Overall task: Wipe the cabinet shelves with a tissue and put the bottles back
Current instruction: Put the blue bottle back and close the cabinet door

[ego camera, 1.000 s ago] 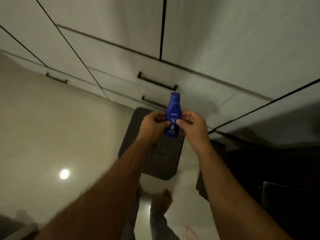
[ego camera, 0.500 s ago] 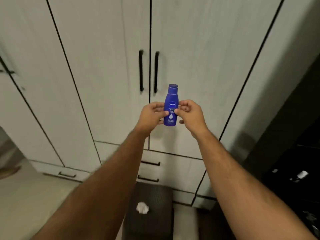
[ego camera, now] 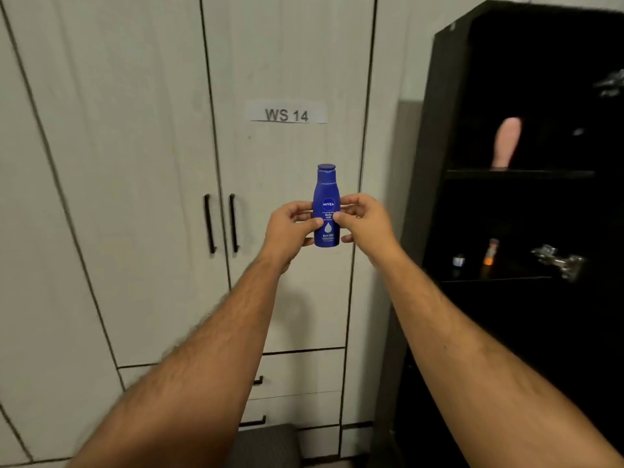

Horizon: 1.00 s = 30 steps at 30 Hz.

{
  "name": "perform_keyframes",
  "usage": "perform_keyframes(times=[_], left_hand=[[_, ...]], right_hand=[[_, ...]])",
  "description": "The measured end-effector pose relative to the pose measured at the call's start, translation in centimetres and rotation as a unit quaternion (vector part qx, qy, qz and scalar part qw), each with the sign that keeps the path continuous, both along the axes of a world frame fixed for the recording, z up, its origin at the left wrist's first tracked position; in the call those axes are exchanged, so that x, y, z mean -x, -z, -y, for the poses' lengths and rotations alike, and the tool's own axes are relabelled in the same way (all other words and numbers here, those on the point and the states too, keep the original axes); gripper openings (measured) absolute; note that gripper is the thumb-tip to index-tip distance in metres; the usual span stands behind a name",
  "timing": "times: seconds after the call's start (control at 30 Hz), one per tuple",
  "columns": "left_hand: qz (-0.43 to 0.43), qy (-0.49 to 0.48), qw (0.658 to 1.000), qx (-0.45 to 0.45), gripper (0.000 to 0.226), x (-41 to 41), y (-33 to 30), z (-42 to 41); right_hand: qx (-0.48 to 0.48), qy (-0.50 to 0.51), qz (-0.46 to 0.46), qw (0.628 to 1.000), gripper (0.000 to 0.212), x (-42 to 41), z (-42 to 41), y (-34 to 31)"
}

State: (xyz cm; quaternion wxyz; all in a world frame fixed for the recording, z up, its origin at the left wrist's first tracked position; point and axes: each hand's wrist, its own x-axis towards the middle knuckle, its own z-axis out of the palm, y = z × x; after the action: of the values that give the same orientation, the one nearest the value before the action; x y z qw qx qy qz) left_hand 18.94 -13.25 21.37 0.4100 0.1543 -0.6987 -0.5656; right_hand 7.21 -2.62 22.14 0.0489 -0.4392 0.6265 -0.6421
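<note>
The view has swung up from the floor, and a black cabinet has come into sight right of the wardrobe. The left hand and right hand both pinch the upright blue bottle before the wardrobe, left of the cabinet; likely returning next. Small bottles stand on the cabinet's shelves.

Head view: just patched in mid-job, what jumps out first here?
A blue Nivea bottle stands upright at centre frame, pinched between the left hand and the right hand in front of pale wardrobe doors. Above it, a paper label reading WS 14 is stuck to the door. To the right is an open black cabinet, with a pink bottle on an upper shelf and smaller items on the shelf below.
</note>
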Motion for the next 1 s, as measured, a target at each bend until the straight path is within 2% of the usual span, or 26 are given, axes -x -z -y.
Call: perform_keyframes(times=[0.33,0.6,0.77,1.0], left_hand=[[0.027,0.096,0.995,-0.006,0.037,11.0,3.6,-13.4],[0.036,0.149,0.988,-0.034,0.034,21.7,7.4,-23.6],[0.056,0.144,0.988,-0.031,0.039,25.4,9.1,-26.0],[0.106,0.146,0.983,-0.044,0.038,28.2,12.4,-25.0]], right_hand=[[-0.016,0.081,0.015,0.996,0.035,8.8,-15.9,3.9],[-0.062,0.088,0.029,0.994,0.026,18.7,-27.4,6.7],[-0.072,0.094,0.061,0.991,0.027,22.8,-29.5,8.4],[-0.098,0.097,0.091,0.986,0.027,25.6,-29.0,12.4]])
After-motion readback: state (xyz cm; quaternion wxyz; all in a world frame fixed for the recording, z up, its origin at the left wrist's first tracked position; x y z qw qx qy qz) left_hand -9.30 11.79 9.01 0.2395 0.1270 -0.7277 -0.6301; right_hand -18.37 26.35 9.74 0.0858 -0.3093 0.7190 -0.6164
